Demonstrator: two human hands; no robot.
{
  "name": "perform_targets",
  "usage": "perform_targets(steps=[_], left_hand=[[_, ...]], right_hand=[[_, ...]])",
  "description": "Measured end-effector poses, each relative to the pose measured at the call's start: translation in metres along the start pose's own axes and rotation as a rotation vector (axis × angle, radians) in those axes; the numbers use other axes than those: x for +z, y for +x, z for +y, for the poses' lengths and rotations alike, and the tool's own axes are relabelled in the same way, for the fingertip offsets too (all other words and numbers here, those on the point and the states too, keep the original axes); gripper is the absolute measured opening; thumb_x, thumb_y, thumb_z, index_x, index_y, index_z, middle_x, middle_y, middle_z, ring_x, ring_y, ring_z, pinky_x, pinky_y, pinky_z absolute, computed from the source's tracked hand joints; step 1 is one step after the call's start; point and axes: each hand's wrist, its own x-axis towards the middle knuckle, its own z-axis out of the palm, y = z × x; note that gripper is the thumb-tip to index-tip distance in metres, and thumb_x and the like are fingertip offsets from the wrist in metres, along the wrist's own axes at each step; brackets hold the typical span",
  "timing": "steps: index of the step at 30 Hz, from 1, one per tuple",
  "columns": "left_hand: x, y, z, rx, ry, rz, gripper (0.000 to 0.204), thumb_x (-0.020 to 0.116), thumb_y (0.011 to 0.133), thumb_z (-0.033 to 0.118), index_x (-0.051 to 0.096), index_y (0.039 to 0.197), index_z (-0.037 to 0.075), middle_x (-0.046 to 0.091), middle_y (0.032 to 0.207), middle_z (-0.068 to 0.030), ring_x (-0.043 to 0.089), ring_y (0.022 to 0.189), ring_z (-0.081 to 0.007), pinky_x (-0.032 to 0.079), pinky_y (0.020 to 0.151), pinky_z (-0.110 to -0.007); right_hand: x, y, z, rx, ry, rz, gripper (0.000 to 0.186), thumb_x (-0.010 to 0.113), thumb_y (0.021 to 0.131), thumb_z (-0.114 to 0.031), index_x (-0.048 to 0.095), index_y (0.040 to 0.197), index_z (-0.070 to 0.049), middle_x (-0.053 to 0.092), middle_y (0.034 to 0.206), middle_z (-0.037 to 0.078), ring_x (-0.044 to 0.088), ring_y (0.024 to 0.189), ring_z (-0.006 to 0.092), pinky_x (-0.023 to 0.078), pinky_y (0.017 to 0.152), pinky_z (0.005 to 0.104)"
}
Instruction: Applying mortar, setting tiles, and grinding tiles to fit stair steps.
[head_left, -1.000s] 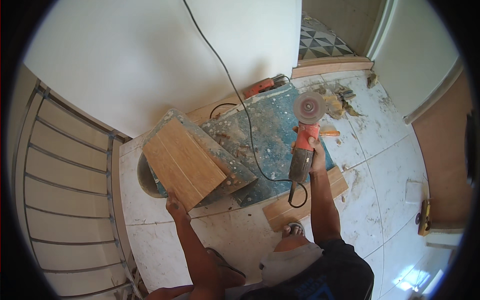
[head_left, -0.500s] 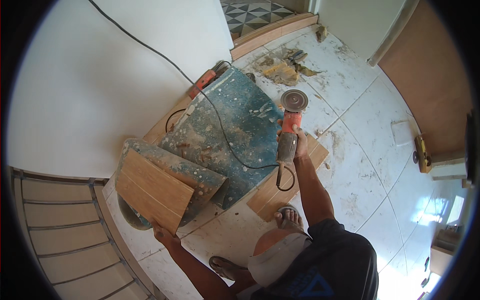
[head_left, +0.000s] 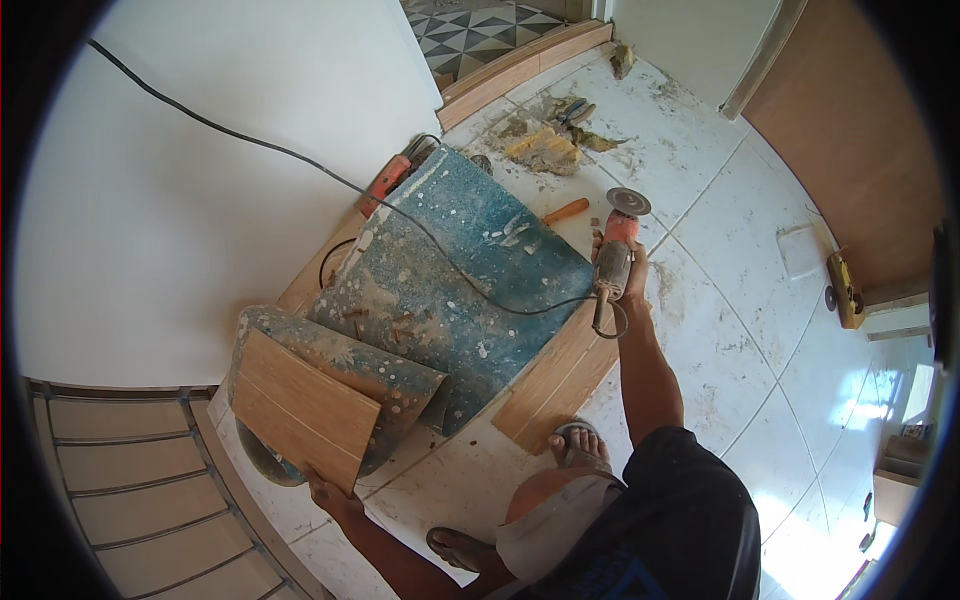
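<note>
An angle grinder (head_left: 614, 262), red at the head and grey along its body, is in the grip of my right hand (head_left: 634, 278). Its round disc (head_left: 629, 201) points away from me, and a black cord (head_left: 440, 240) trails from its near end across to the left. My left hand (head_left: 330, 492) pinches the near edge of a wood-look tile (head_left: 305, 405), its fingers partly hidden behind it. This tile is over the curled end of a paint-spattered blue-green mat (head_left: 470, 260). A second wood-look tile (head_left: 555, 385) lies partly under the mat's right side.
An orange-handled tool (head_left: 567, 211) lies at the mat's far edge. Another red power tool (head_left: 385, 182) rests by the white wall (head_left: 200, 220). Pliers (head_left: 577, 112) and yellowish rubble (head_left: 545, 150) are farther off. A yellow level-like tool (head_left: 845, 290) stands at right; a metal-barred frame (head_left: 130, 440) is at left.
My right hand has shifted the grinder to the right and tilted it, uncovering the orange handle beside the mat. The tile in my left hand stays nearly in place. The view has shifted slightly.
</note>
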Motion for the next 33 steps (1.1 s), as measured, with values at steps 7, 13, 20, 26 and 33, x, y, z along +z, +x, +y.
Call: perform_targets(steps=[7,13,20,26,33], left_hand=[[0.002,0.003,0.002,-0.060,0.010,0.061,0.077,0.054,0.099,0.049,0.033,0.146,-0.009,0.044,0.143,-0.0215,0.049,0.127,-0.0308,0.041,0.106,-0.040],[0.005,0.003,0.010,-0.137,0.007,0.136,0.077,0.055,0.099,0.048,0.034,0.144,-0.010,0.045,0.142,-0.0218,0.049,0.126,-0.0298,0.041,0.106,-0.039],[0.004,-0.002,0.004,-0.010,0.047,0.038,0.075,0.054,0.100,0.045,0.033,0.147,-0.009,0.043,0.144,-0.0229,0.048,0.127,-0.0307,0.042,0.105,-0.041],[-0.017,0.004,0.002,-0.076,0.389,0.010,0.081,0.060,0.095,0.048,0.032,0.148,-0.008,0.048,0.141,-0.0203,0.051,0.124,-0.0287,0.043,0.104,-0.037],[0.003,-0.014,0.034,-0.281,-0.035,-0.068,0.075,0.069,0.091,0.040,0.040,0.140,-0.009,0.055,0.130,-0.0178,0.056,0.115,-0.0279,0.046,0.098,-0.038]], right_hand=[[0.009,-0.013,-0.017,0.122,-0.086,0.085,0.057,0.057,0.089,-0.039,0.053,0.117,0.010,0.066,0.098,0.020,0.070,0.081,0.0292,0.061,0.069,0.0375],[0.025,-0.025,-0.027,0.022,-1.202,0.383,0.065,0.080,0.074,-0.044,0.058,0.108,0.007,0.065,0.091,0.016,0.066,0.072,0.0228,0.056,0.062,0.0358],[0.014,-0.017,-0.028,-0.183,-1.998,0.578,0.070,0.073,0.069,-0.043,0.057,0.112,0.010,0.066,0.106,0.028,0.066,0.098,0.0412,0.052,0.089,0.0465],[0.021,0.003,-0.036,-0.221,-2.198,0.552,0.068,0.067,0.074,-0.046,0.058,0.114,0.008,0.063,0.116,0.030,0.061,0.109,0.0438,0.048,0.094,0.0487],[0.016,-0.014,-0.028,-0.304,-2.206,0.554,0.074,0.068,0.076,-0.051,0.052,0.122,0.004,0.062,0.116,0.029,0.058,0.111,0.0438,0.047,0.094,0.0511]])
